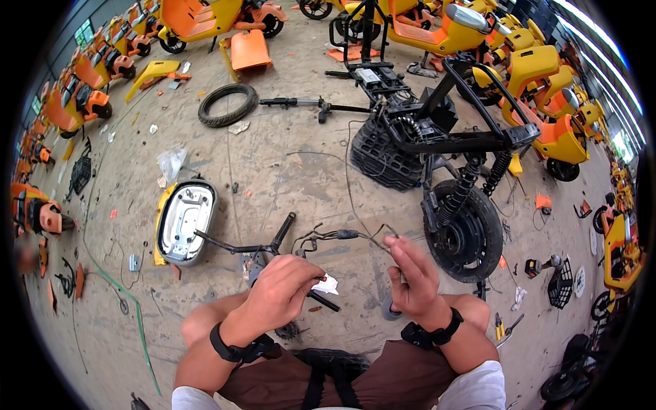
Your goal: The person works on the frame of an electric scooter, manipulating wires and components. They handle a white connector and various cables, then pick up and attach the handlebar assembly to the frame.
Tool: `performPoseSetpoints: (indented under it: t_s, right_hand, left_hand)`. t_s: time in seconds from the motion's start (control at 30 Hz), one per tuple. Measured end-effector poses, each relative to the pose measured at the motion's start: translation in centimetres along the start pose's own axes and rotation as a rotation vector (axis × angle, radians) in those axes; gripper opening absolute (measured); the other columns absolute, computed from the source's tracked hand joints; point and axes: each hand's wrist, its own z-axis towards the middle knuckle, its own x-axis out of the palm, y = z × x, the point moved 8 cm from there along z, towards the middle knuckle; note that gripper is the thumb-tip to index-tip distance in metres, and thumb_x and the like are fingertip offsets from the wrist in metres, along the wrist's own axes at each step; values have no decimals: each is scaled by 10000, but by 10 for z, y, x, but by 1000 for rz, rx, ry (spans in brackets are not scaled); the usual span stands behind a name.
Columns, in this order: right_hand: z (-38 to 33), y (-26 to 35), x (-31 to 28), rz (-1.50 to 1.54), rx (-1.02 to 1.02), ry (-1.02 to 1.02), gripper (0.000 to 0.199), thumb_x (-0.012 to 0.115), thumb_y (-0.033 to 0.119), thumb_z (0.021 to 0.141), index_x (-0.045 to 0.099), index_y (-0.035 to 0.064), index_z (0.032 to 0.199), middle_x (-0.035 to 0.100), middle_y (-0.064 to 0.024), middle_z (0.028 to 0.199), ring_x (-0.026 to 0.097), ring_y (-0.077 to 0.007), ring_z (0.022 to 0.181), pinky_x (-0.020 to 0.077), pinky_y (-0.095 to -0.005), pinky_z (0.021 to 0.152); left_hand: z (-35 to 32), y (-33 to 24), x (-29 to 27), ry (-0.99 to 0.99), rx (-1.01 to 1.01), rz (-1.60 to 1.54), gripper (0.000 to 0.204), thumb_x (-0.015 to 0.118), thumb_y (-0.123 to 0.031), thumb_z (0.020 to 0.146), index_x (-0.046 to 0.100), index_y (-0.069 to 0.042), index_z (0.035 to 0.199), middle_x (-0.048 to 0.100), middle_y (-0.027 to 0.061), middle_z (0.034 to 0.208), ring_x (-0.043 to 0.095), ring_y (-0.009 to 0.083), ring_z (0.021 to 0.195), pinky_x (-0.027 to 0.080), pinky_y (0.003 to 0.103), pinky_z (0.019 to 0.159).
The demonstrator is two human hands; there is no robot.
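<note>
My left hand (283, 290) is closed in a pinch over the middle, with a small dark piece with a red end (322, 278) showing at its fingertips. To its right, my right hand (413, 273) has its fingertips at a thin dark cable (374, 239), which they seem to hold. This cable belongs to a wire harness with a black sleeve (347, 234) and several bent branches, stretched between my hands. Behind my left hand lies a black branching metal bar, like a handlebar (254, 248). A scrap of white paper (326, 284) lies below the harness.
A stripped black scooter frame (465, 140) with its rear wheel (465, 232) stands at right. At left sits a seat-shaped shell with a white inside (188, 222). Farther off are a loose tyre (227, 104) and rows of orange-yellow scooters. A cordless drill (543, 265) lies at right.
</note>
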Motion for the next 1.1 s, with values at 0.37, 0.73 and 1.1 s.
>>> performPoseSetpoints:
  t_s: [0.37,0.73,1.1]
  right_hand:
    - [-39,-28,66,134,282,742,356,599,41,858,589,71,1213,603,-145,1158,586,-343,1023,481,-391,874]
    - [-27,-16,57,144,305,657,410,604,23,824,552,46,1229,645,-151,1036,614,-342,917,499,-404,782]
    - [-27,-8,60,95,241,727,347,636,51,823,619,81,1169,648,-112,1074,614,-316,946,500,-393,801]
  left_hand:
    - [-5,3,9,56,-14,5,233,665,82,721,615,-21,924,622,115,849,596,312,787,452,383,703]
    - [-6,6,18,133,15,15,260,642,34,743,592,-31,990,592,92,866,582,281,852,436,369,780]
    - [-10,15,19,91,-42,57,232,696,30,721,606,-18,929,591,98,842,577,292,818,453,371,760]
